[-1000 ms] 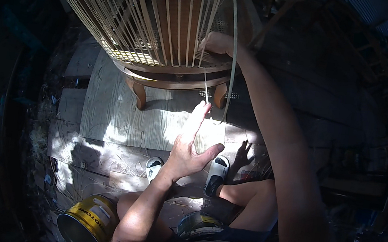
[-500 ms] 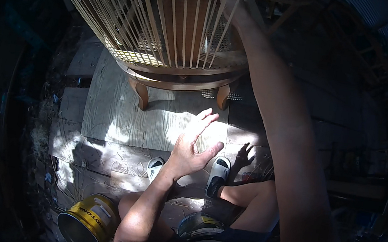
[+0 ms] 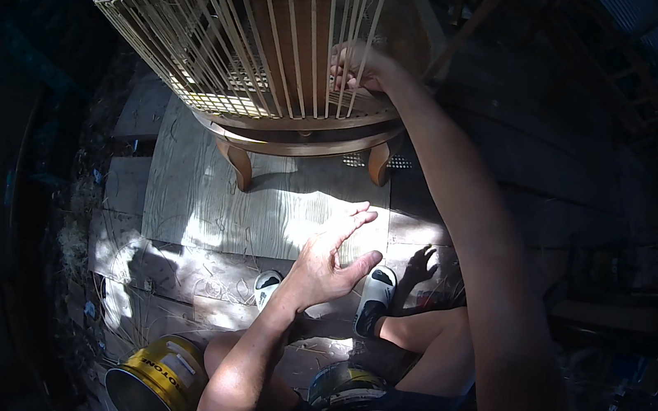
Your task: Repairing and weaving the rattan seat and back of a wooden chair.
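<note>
A wooden chair (image 3: pixel 305 132) with a curved frame stands ahead of me, its back strung with several pale cane strands (image 3: pixel 276 40). My right hand (image 3: pixel 357 68) reaches up into the strands at the right side and pinches one or two of them between the fingers. My left hand (image 3: pixel 330 260) hovers lower, above the ground in front of my feet, fingers spread and palm empty. It touches nothing.
A pale wooden board (image 3: pixel 262 205) lies under the chair legs on dirt ground strewn with cane scraps. A yellow tin can (image 3: pixel 157 378) lies by my left knee. My feet wear white sandals (image 3: pixel 374 295). Dark clutter fills the right edge.
My right hand moved from the chair's upper right edge down into the strands. My left hand let go of the long strand it guided and now hangs open.
</note>
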`<act>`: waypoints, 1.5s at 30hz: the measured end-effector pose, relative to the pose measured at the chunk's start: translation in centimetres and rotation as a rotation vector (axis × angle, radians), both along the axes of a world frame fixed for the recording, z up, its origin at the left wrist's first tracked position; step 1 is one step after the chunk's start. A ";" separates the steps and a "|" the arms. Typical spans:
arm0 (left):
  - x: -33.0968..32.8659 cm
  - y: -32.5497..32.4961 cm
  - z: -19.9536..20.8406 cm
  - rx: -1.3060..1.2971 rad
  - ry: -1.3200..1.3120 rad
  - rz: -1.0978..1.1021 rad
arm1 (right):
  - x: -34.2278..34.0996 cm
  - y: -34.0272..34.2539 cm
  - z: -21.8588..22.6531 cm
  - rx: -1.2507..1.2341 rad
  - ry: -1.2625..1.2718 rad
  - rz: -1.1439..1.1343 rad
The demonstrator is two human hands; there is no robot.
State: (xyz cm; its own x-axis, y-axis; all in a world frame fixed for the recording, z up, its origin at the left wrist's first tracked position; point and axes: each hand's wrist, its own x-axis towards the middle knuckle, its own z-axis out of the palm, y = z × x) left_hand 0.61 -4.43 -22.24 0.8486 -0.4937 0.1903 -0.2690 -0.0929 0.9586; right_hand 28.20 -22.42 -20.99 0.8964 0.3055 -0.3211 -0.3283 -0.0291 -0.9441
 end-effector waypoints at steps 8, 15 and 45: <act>0.1 -0.2 -0.4 0.093 0.019 -0.053 | 1.3 2.0 -1.8 -0.217 -0.058 -0.160; -0.3 -0.2 -0.1 0.117 0.011 -0.091 | 0.9 1.0 -2.0 -0.034 -0.156 -0.246; 25.4 -4.2 33.5 0.901 -0.895 0.330 | -5.7 -1.2 11.8 -0.010 -0.567 -0.289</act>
State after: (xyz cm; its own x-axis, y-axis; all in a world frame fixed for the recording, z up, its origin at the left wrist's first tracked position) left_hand 26.06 -8.58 11.26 0.7060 -0.5374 0.4613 -0.6172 -0.7863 0.0286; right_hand 22.53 -23.65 -9.18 0.9737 0.0253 0.2263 0.2269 -0.0235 -0.9736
